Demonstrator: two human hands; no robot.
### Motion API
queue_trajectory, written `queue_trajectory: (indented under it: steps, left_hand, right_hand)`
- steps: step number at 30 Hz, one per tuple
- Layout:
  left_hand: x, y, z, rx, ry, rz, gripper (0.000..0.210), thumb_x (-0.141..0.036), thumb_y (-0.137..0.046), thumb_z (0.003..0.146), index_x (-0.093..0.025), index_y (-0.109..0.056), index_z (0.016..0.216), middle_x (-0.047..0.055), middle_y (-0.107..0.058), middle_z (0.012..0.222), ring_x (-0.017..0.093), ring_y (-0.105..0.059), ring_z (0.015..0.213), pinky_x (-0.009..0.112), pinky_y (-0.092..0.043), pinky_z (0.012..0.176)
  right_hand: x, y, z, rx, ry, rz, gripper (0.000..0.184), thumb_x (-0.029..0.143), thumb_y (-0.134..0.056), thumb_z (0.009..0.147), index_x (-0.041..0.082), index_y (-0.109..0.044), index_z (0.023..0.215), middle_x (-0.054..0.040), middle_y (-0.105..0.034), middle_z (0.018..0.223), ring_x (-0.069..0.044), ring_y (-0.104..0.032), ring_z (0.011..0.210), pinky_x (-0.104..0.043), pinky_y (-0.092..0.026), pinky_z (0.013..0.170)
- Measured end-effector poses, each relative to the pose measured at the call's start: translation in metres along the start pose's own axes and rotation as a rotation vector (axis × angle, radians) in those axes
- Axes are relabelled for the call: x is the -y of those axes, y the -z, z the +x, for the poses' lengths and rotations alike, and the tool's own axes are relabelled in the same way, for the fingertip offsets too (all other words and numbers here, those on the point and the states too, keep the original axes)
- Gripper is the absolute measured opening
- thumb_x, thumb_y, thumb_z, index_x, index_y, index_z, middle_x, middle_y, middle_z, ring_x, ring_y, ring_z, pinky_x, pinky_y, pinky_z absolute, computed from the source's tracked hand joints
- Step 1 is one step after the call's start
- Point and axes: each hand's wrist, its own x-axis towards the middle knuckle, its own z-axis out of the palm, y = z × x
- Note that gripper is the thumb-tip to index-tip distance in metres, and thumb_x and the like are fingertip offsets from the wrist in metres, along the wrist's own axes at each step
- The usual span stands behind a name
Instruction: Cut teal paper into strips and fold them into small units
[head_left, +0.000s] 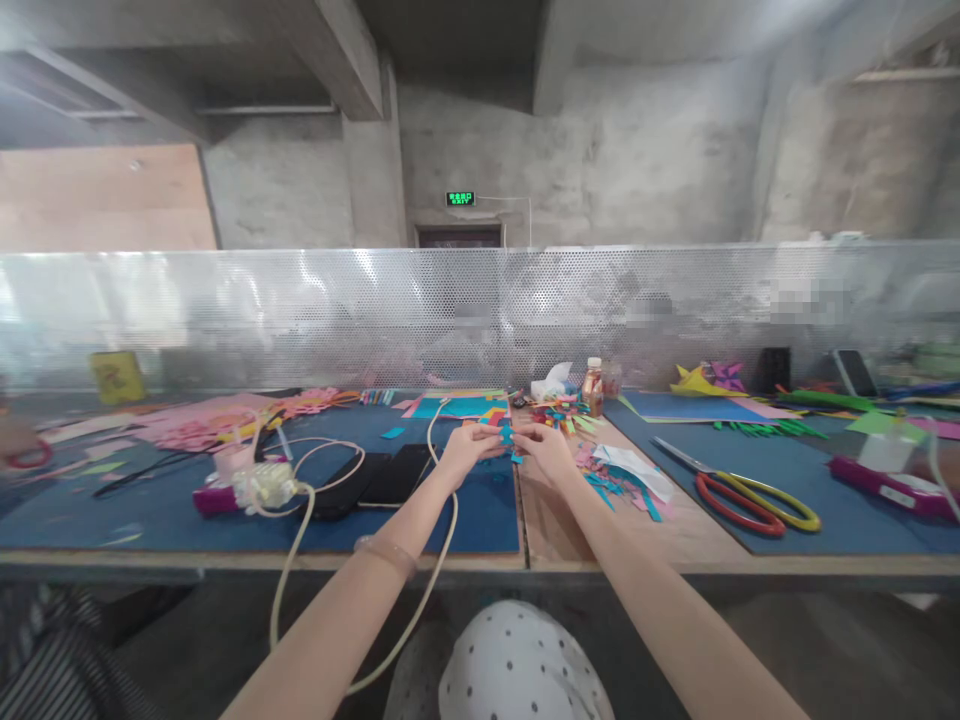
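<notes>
Out over the table, both hands meet at a small piece of blue paper (507, 437). My left hand (471, 447) pinches its left side, and my right hand (545, 448) pinches the right side. Fingertips cover part of the piece, so its exact shape is hard to make out. Just beyond the hands lie blue, red and yellow paper sheets (450, 407). Near my right hand, blue and pink paper scraps (611, 478) are scattered around a crumpled white paper (636, 470).
Scissors (739, 497) with red and yellow handles lie at right. A black phone (399, 474), a white cord (448, 540) and a purple glue gun (217, 499) are at left. A bottle (592, 387) stands near the perforated metal partition (337, 320). Another person's hand (19, 440) shows at far left.
</notes>
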Motion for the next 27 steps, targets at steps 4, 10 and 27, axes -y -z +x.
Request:
queue_trajectory:
  steps: [4,10,27]
  left_hand:
    - [0.0,-0.0005,-0.0003,-0.003,-0.006,0.004,0.016,-0.014,-0.069,0.059,-0.012,-0.061,0.072,0.003,-0.068,0.069,0.019,-0.065,0.068,0.038,-0.049,0.077]
    - [0.0018,0.0001,0.001,-0.017,-0.004,0.031,0.016,-0.013,-0.069,0.059,-0.012,-0.062,0.074,0.003,-0.068,0.067,0.018,-0.065,0.065,0.038,-0.049,0.077]
    - [0.0074,0.0025,0.0032,0.027,0.04,0.183,0.015,-0.022,-0.05,0.08,-0.01,-0.056,0.086,0.002,-0.061,0.078,0.012,-0.059,0.069,0.031,-0.05,0.065]
  right_hand:
    - [-0.0005,-0.0003,0.0004,-0.003,-0.001,-0.013,0.017,0.025,-0.048,0.083,0.011,-0.055,0.09,-0.0015,-0.058,0.082,-0.011,-0.056,0.068,-0.027,-0.048,0.061]
    - [-0.0019,0.0001,0.0017,-0.005,-0.024,-0.059,0.017,0.025,-0.048,0.083,0.011,-0.054,0.091,-0.0018,-0.058,0.083,-0.011,-0.056,0.068,-0.027,-0.048,0.061]
    - [-0.0083,0.0009,0.0046,0.021,-0.065,-0.198,0.018,0.026,-0.047,0.084,0.012,-0.054,0.093,-0.0028,-0.057,0.087,-0.011,-0.057,0.071,-0.028,-0.048,0.063]
